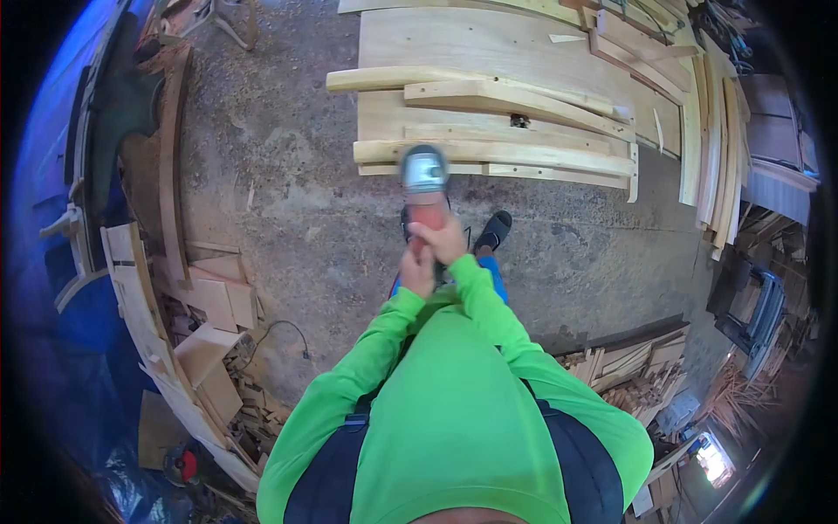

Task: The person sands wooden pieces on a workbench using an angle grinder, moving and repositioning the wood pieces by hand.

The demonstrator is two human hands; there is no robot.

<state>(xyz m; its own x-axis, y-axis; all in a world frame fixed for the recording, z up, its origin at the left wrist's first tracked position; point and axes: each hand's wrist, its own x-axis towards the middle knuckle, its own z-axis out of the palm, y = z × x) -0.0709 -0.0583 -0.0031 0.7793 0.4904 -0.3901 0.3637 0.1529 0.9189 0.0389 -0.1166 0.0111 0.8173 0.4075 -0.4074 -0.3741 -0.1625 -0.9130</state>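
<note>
My right hand is wrapped round the orange body of an angle grinder, which has a silver head and a dark round front. Just behind it, my left hand is closed round the rear end of the same tool. The grinder's head reaches the near edge of a long pale wooden beam; whether it touches the wood, I cannot tell. The tool is slightly blurred. My fingers hide much of its rear part.
Further curved beams lie on a broad plywood sheet ahead. Planks stand along the right. A cable and wood offcuts lie at the left. My shoe is on the dusty concrete floor.
</note>
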